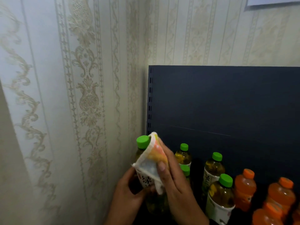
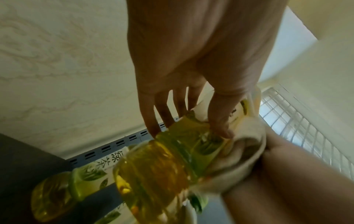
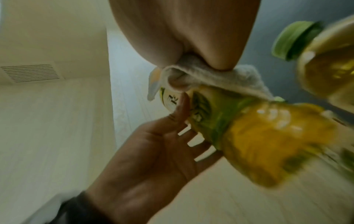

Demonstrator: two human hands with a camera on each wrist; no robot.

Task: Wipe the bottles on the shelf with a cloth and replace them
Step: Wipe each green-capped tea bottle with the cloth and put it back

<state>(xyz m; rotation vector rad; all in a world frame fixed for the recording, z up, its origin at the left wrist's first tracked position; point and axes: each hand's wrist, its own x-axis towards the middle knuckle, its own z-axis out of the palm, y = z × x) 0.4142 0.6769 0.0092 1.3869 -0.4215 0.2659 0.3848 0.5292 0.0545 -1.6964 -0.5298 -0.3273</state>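
A green-capped tea bottle (image 1: 142, 143) with yellow liquid and a white label is held up in front of the shelf's left end. My left hand (image 1: 128, 192) grips its lower body, fingers and thumb curled round the bottle (image 2: 172, 151). My right hand (image 1: 170, 176) holds a small white and orange cloth (image 1: 155, 158) wrapped against the bottle's neck and label. In the right wrist view the cloth (image 3: 210, 75) is pinched between thumb and fingers over the bottle (image 3: 268, 144). Most of the label is hidden by the cloth.
Several more green-capped tea bottles (image 1: 219, 192) stand on the shelf to the right, then several orange drink bottles (image 1: 280, 194). A dark blue back panel (image 1: 227, 103) rises behind them. Patterned wallpaper (image 1: 73, 95) closes the left side.
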